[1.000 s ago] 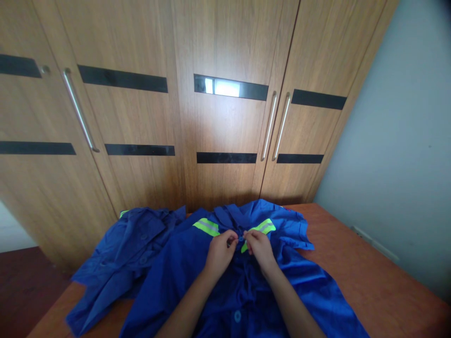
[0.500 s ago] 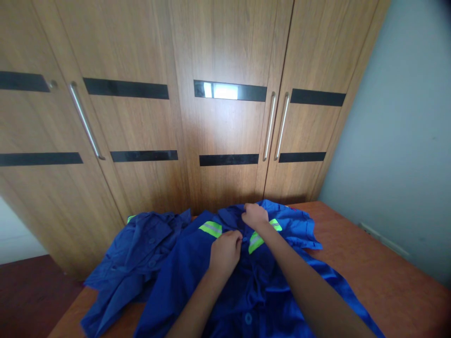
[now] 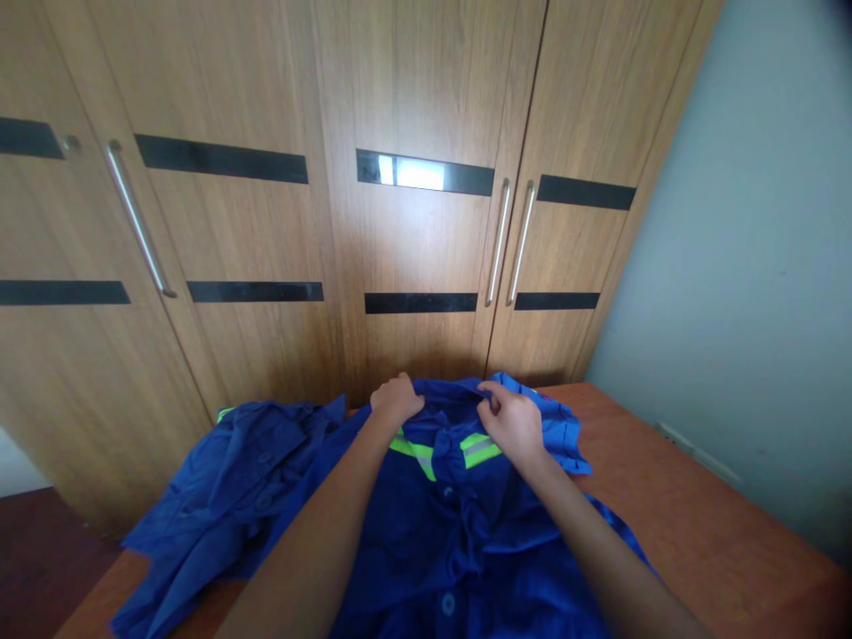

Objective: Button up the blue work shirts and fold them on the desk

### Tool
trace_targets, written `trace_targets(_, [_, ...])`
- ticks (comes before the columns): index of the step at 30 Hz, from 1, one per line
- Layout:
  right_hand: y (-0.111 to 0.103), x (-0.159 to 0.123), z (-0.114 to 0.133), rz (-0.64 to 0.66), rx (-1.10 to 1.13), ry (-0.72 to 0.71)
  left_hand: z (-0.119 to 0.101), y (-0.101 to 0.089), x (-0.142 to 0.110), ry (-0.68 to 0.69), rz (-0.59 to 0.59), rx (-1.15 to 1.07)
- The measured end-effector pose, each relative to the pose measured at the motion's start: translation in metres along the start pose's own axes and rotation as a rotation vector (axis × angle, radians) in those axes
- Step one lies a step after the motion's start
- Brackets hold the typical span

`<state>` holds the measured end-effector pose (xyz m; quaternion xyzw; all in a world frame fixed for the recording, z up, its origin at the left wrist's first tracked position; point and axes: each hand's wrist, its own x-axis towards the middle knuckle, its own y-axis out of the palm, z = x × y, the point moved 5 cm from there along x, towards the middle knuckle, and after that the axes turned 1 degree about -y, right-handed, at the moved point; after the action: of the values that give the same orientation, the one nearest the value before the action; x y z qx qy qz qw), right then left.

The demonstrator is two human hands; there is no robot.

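A blue work shirt (image 3: pixel 459 532) with yellow-green reflective stripes lies front-up on a reddish-brown table (image 3: pixel 692 524). My left hand (image 3: pixel 397 399) is closed on the shirt's collar at its far left shoulder. My right hand (image 3: pixel 512 422) pinches the collar fabric at the far right shoulder. Both forearms reach across the shirt's buttoned front. A round blue button (image 3: pixel 448 603) shows low on the placket.
A second blue garment (image 3: pixel 219 497) lies crumpled on the table's left side, partly over the edge. Wooden wardrobe doors (image 3: pixel 413 231) with metal handles and black strips stand right behind the table. A grey wall (image 3: pixel 752 266) runs along the right.
Both hands left the button area at the chest and moved up to the collar, first the right, then the left. The view shifted slightly.
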<state>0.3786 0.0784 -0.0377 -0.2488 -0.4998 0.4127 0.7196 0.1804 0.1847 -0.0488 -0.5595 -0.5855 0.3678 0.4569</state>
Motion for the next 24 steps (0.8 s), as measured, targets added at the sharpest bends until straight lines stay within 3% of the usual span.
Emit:
trace_targets(5, [0.006, -0.010, -0.017, 0.189, -0.126, 0.086, 0.019, 0.021, 0.007, -0.034, 0.163, 0.026])
trace_targets(11, [0.026, 0.009, -0.033, 0.293, 0.224, 0.174, 0.029, 0.010, 0.002, 0.004, 0.106, -0.044])
trace_targets(16, [0.022, 0.038, -0.041, 0.233, 0.536, 0.281, 0.021, -0.035, -0.004, 0.068, -0.148, -0.204])
trace_targets(21, [-0.021, 0.071, -0.032, -0.057, 0.828, 0.333, -0.009, -0.100, -0.005, 0.184, -0.461, -0.417])
trace_targets(24, [-0.044, 0.094, -0.022, -0.221, 1.030, 0.256, -0.029, -0.126, 0.010, 0.299, -0.531, -0.652])
